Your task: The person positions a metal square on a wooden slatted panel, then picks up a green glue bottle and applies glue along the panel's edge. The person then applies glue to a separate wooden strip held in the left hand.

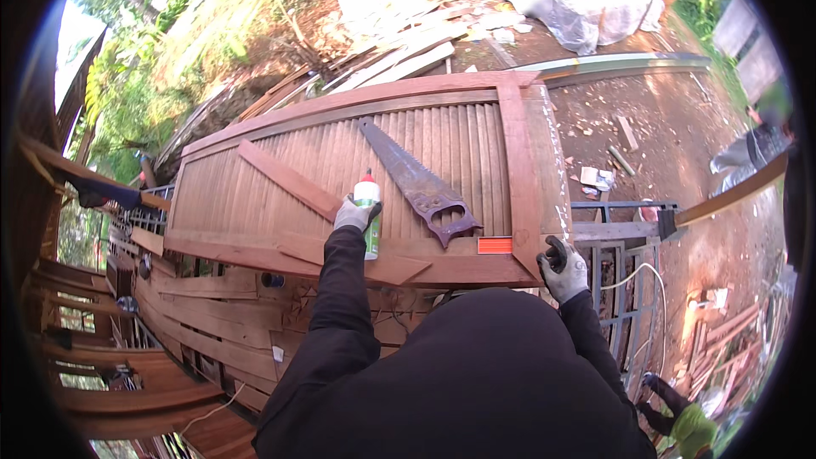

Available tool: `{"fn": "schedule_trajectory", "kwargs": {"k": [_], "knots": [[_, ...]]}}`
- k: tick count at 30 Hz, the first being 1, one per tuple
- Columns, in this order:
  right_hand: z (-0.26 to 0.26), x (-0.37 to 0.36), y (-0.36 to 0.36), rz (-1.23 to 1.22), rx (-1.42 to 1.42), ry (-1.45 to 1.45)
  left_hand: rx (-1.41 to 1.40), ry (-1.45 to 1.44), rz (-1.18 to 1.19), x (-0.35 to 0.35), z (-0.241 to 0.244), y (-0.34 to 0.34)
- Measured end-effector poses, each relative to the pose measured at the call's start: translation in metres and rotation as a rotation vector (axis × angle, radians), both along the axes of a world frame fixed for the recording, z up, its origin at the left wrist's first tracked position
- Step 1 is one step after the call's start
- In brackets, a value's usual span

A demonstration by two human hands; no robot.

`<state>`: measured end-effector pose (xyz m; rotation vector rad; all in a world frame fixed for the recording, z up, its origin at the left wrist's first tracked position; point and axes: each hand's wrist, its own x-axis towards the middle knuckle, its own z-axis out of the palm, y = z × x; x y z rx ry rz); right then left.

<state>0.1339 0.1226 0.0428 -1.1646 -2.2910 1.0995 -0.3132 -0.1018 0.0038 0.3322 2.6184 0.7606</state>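
A wooden louvered door or shutter panel (523,159) lies flat before me. My left hand (357,213), in a grey and black work glove, is closed around a white and green glue bottle (371,236) with a red cap, over the slats. My right hand (563,268), gloved alike, is by the panel's near right corner with curled fingers; whether it holds something small cannot be told. A handsaw (417,182) lies diagonally on the slats between my hands. An orange rectangular object (495,245) rests on the near rail. A loose wood strip (287,178) lies left of the bottle.
Wooden boards (210,306) are stacked below left. Blue-grey metal frames (612,293) and a pale cable (660,293) are at the right. Lumber (408,64) and a plastic-covered heap (574,13) lie beyond the panel. Two other people are partly visible at the right edge.
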Motion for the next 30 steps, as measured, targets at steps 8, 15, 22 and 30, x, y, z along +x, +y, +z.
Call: {"fn": "schedule_trajectory", "kwargs": {"k": [8,15,22,30], "knots": [[0.006,-0.006,0.02,0.208,0.027,0.064,0.656,-0.282,-0.043,0.065,0.013,-0.006],[0.065,-0.024,0.026,0.501,0.389,0.17,1.066,-1.082,0.116,0.203,0.088,0.105],[0.087,0.004,0.049,0.693,0.678,0.226,1.019,-1.64,-0.043,0.282,0.07,0.177],[0.087,0.077,0.023,0.149,0.506,0.621,0.743,-1.501,-0.613,0.337,0.079,0.2]]}}
